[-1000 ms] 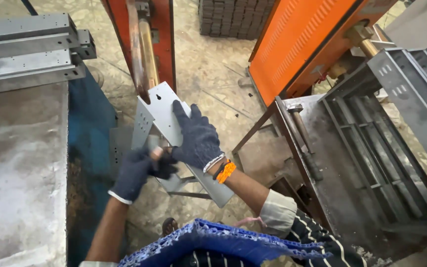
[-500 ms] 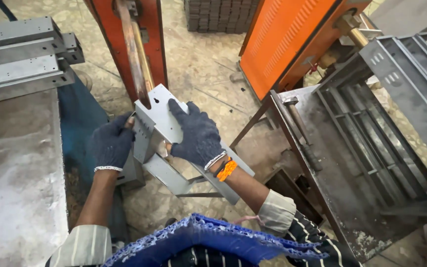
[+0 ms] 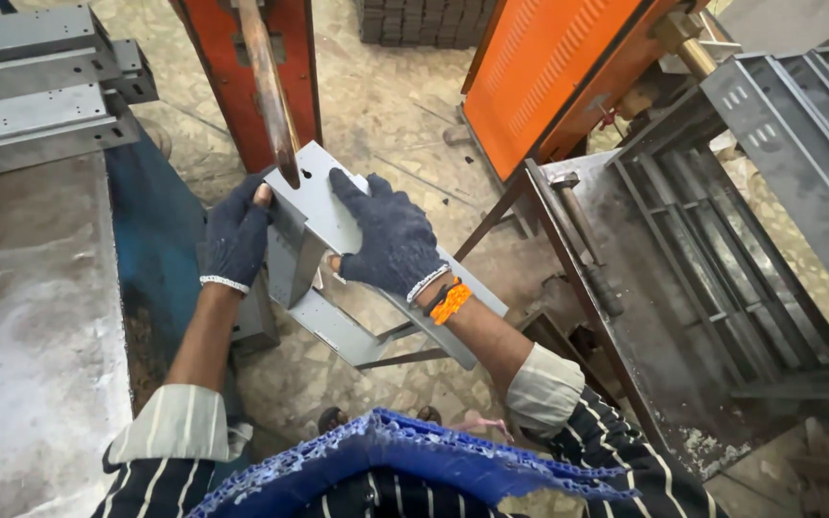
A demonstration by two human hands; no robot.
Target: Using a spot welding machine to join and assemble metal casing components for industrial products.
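A bent grey sheet-metal bracket [image 3: 311, 197] is held up in front of me, its top edge under a copper rod [image 3: 269, 86] that comes down from an orange-red machine frame [image 3: 285, 58]. My left hand [image 3: 235, 235], in a dark knitted glove, grips the bracket's left side. My right hand [image 3: 386, 238], gloved too and with an orange band at the wrist, presses flat on the bracket's face. Both hands hold the piece.
A grey steel table [image 3: 26, 317] lies at the left with stacked grey metal channels [image 3: 31, 91] at its far end. An orange vented panel [image 3: 554, 67] leans behind. A rack of dark metal frames [image 3: 750, 221] stands at the right. A blue mesh sheet [image 3: 386, 460] covers my lap.
My left hand has gone from under the bracket to its left side. Both hands have raised the piece until its top edge sits under the rod.
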